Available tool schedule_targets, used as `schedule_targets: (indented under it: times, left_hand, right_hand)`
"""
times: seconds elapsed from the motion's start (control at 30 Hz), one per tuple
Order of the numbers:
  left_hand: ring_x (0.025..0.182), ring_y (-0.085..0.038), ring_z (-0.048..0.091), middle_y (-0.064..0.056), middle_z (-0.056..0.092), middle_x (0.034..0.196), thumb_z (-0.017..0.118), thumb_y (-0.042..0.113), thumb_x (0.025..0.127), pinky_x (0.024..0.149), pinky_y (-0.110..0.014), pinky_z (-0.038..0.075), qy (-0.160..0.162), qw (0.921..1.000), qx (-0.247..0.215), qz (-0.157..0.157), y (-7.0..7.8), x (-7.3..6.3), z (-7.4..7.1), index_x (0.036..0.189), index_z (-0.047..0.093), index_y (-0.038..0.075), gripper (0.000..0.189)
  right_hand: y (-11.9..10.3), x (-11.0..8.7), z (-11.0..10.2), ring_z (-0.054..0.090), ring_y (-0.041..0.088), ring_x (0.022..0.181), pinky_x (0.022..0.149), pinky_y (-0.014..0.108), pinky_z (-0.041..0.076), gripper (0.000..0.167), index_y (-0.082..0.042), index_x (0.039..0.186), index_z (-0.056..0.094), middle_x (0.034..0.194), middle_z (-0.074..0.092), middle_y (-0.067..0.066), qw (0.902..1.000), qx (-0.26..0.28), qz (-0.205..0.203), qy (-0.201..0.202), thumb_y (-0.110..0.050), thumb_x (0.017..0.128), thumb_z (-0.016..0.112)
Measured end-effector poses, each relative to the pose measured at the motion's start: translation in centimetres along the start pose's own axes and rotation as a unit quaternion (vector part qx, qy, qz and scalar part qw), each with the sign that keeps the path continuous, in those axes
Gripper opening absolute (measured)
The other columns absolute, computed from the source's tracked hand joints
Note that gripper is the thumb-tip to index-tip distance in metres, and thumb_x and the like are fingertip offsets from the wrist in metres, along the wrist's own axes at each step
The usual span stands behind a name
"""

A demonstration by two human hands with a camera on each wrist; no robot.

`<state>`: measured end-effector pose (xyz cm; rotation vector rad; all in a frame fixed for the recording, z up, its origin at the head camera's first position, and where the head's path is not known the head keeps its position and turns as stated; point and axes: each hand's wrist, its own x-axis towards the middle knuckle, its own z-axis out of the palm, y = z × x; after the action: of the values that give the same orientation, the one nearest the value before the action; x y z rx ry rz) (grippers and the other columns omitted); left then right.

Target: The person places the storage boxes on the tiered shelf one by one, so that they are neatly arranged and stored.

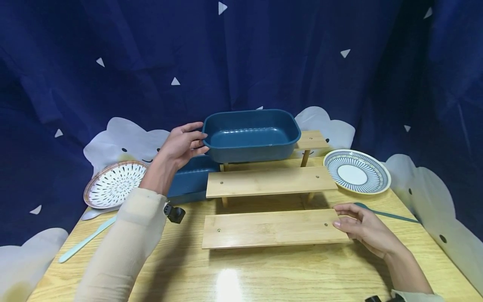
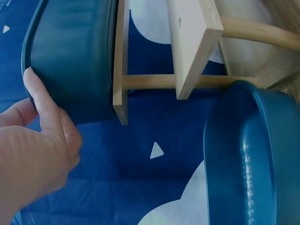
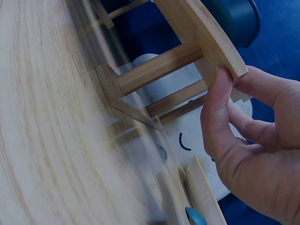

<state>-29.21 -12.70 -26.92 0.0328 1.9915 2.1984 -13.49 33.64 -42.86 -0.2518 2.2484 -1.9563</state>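
Note:
A deep blue plastic bin [image 1: 253, 153] rests on the top board of a three-tier wooden rack [image 1: 271, 181]. At its left end, the fingers of my left hand [image 1: 182, 144] touch the rim and outer wall; the left wrist view shows this hand [image 2: 37, 150] with a fingertip at the rim. My right hand [image 1: 366, 228] pinches the right end of the rack's lowest board [image 1: 271, 228]. In the right wrist view, the thumb and forefinger of that hand [image 3: 253, 136] meet at the board's corner. A second blue bin [image 1: 192, 193] stands on the table behind my left forearm.
A speckled plate [image 1: 117, 184] leans at the left, with a grey spoon-like utensil [image 1: 92, 214] and a pale green utensil [image 1: 84, 243] beside it. At the right are a striped plate [image 1: 354, 186] and a dark green utensil [image 1: 394, 216]. A blue curtain [image 1: 241, 54] hangs behind.

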Motion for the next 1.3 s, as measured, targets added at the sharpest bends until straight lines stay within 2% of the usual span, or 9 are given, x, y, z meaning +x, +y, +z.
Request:
schedule_targets:
  times: [0.2, 0.47, 0.6, 0.83, 0.93, 1.1, 1.3]
  left_hand:
    - [0.078, -0.015, 0.05, -0.015, 0.048, 0.113, 0.049, 0.003, 0.106, 0.078, -0.026, 0.059, 0.0, 0.9998, -0.019, 0.004, 0.0, 0.5, 1.0, 0.158, 0.034, 0.011, 0.056]
    - [0.094, -0.019, 0.057, -0.017, 0.05, 0.123, 0.052, -0.001, 0.102, 0.076, -0.024, 0.059, 0.024, 0.9988, -0.042, 0.01, -0.1, 0.7, 1.8, 0.157, 0.036, 0.008, 0.058]
    - [0.098, -0.02, 0.059, -0.018, 0.05, 0.127, 0.054, -0.003, 0.1, 0.077, -0.024, 0.059, 0.024, 0.9982, -0.053, 0.016, -0.1, 0.8, 2.2, 0.156, 0.038, 0.004, 0.058]
    - [0.09, -0.018, 0.061, -0.016, 0.052, 0.113, 0.054, -0.003, 0.1, 0.085, -0.029, 0.058, 0.021, 0.9975, -0.064, 0.02, -0.1, 1.1, 2.9, 0.153, 0.039, 0.002, 0.055]
    - [0.091, -0.018, 0.06, -0.019, 0.051, 0.118, 0.053, -0.003, 0.101, 0.087, -0.03, 0.058, 0.021, 0.9977, -0.061, 0.02, -0.2, 1.3, 3.1, 0.153, 0.04, 0.002, 0.054]
    - [0.103, -0.022, 0.059, -0.024, 0.045, 0.137, 0.053, -0.003, 0.101, 0.089, -0.03, 0.057, 0.024, 0.9977, -0.059, 0.022, -0.3, 1.4, 3.2, 0.152, 0.041, 0.001, 0.053]
    - [0.118, -0.028, 0.055, -0.025, 0.041, 0.145, 0.054, -0.003, 0.102, 0.09, -0.029, 0.056, 0.03, 0.997, -0.066, 0.026, -0.4, 1.5, 3.3, 0.151, 0.043, 0.0, 0.05]
  right_hand:
    - [-0.1, 0.0, 0.0, 0.059, 0.009, 0.08, 0.054, 0.023, 0.046, 0.035, 0.004, 0.129, 0.05, 0.111, 0.059, 0.009, 1.0, 0.005, -0.004, 0.001, 0.002, 0.096, 0.063]
    - [0.0, 0.0, 0.0, 0.06, 0.009, 0.084, 0.055, 0.023, 0.047, 0.036, 0.004, 0.129, 0.049, 0.113, 0.058, 0.008, 1.0, 0.003, 0.001, 0.0, 0.001, 0.097, 0.064]
    - [0.0, 0.0, 0.0, 0.06, 0.009, 0.083, 0.055, 0.023, 0.047, 0.036, 0.004, 0.129, 0.049, 0.113, 0.058, 0.008, 1.0, 0.001, -0.003, 0.0, 0.002, 0.096, 0.064]
    - [0.0, 0.0, 0.0, 0.061, 0.009, 0.084, 0.056, 0.023, 0.047, 0.036, 0.005, 0.13, 0.049, 0.114, 0.058, 0.008, 1.0, 0.002, -0.002, 0.0, 0.001, 0.097, 0.063]
    - [0.0, -0.1, 0.1, 0.061, 0.009, 0.085, 0.057, 0.022, 0.048, 0.037, 0.005, 0.13, 0.049, 0.114, 0.058, 0.007, 1.0, 0.004, 0.002, 0.001, 0.001, 0.096, 0.064]
    - [0.0, -0.1, 0.1, 0.061, 0.009, 0.086, 0.057, 0.023, 0.048, 0.037, 0.004, 0.13, 0.049, 0.115, 0.058, 0.007, 1.0, 0.002, 0.005, 0.001, 0.001, 0.096, 0.064]
    - [0.0, -0.1, 0.1, 0.061, 0.01, 0.087, 0.057, 0.024, 0.048, 0.038, 0.005, 0.131, 0.048, 0.116, 0.057, 0.009, 1.0, 0.0, 0.005, 0.001, 0.0, 0.097, 0.064]
